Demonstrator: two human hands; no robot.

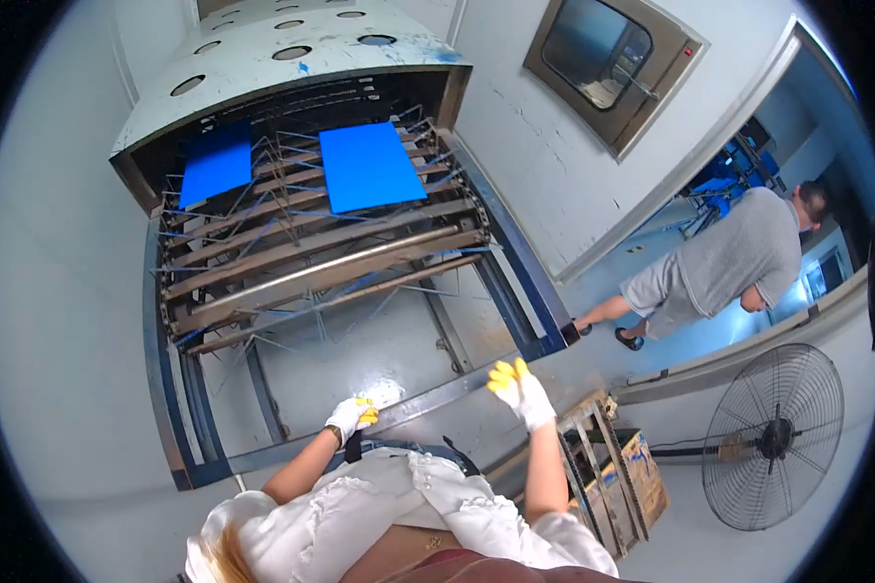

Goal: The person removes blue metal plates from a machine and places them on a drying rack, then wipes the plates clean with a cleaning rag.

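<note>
No text, label, brand, number or sign can be read. Blue marks [303, 69] on the white metal hood with round holes [251, 73] form no legible letters, and the round black wire-cage fan [776, 439] shows no readable print.

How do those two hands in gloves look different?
The left hand has a band at its wrist; the right hand shows none. The left hand is close in to the body, while the right hand is held farther out. Both wear white gloves with yellow on the fingers.
</note>
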